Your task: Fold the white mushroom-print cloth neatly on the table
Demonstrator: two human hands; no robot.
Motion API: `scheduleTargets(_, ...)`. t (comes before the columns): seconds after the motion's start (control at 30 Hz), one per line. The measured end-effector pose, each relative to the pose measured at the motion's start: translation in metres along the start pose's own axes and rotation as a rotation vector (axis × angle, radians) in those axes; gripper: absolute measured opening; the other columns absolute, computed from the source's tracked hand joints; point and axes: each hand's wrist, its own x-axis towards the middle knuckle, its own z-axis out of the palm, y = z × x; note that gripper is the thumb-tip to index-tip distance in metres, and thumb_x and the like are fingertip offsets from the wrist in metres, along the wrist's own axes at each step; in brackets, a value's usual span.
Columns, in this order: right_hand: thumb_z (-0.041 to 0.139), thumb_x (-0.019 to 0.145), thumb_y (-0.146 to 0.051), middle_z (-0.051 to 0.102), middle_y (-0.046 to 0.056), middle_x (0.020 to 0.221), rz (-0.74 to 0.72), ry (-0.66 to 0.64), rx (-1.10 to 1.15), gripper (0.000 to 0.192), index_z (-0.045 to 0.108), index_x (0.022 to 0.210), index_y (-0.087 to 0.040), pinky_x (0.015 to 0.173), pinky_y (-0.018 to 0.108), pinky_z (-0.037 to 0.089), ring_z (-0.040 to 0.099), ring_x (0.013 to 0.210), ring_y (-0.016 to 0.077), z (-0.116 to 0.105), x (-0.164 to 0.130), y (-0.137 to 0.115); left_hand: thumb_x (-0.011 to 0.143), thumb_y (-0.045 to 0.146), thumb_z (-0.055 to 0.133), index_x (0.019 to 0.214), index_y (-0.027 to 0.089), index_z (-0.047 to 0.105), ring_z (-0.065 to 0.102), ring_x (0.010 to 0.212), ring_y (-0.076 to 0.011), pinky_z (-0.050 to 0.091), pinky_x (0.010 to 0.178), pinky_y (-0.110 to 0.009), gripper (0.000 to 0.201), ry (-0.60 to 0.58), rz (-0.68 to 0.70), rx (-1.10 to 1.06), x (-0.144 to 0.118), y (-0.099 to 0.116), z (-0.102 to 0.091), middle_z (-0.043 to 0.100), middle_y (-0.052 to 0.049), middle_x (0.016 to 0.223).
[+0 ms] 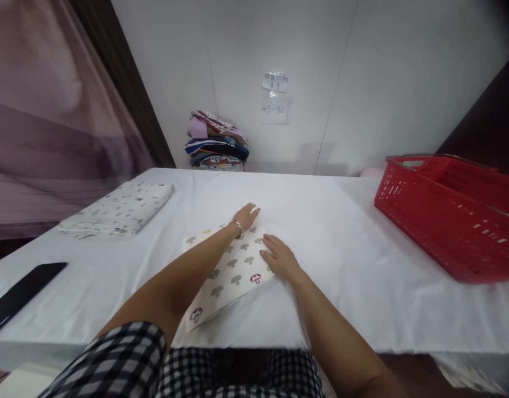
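Mushroom-print folded cloth (232,276), soft, rectangular, under both flat hands (279,257).

matt printed cloth (232,271), red plastic basket (445,221)

Open worktop (329,221) right of the mushroom-print cloth (232,273) up to the red basket (445,221), bare strip beyond it to the far clothes stack (217,141), left side narrowed by a folded cloth (119,209) and a near black object (22,293).
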Motion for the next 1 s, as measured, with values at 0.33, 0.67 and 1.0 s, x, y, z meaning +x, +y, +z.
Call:
scheduleTargets(0.33,0.050,0.084,-0.036,0.050,0.005,0.135,0.036,0.076,0.188,0.039,0.060,0.120,-0.023,0.110,0.039,0.030,0.043,0.127,0.0197,0.006,0.000,0.008,0.084,0.062,0.035,0.141,0.023,0.033,0.017,0.140,-0.0267,0.014,0.111,-0.052,0.069,-0.114,0.244,0.170,-0.150,0.007,0.004,0.024,-0.008,0.151)
scheduleTargets(0.67,0.049,0.083,-0.024,0.061,0.004,0.122,0.225,0.111,0.065,0.031,0.066,0.109,-0.020,0.103,0.031,0.037,0.054,0.115,0.0164,-0.011,0.022,0.000,0.083,0.068,0.022,0.144,0.026,0.026,0.007,0.141,-0.0270,0.006,0.111,-0.055,0.074,-0.171,0.250,0.142,-0.158,0.017,0.012,0.014,-0.005,0.154)
scheduleTargets(1.0,0.047,0.086,-0.030,0.071,0.007,0.097,0.419,-0.007,-0.266,0.027,0.071,0.091,-0.017,0.078,0.023,0.044,0.063,0.092,0.0180,-0.014,0.123,-0.011,0.085,0.059,0.033,0.135,0.025,0.042,0.015,0.140,-0.0258,0.011,0.112,-0.053,0.060,-0.094,0.201,0.069,-0.156,0.002,-0.004,0.026,-0.006,0.151)
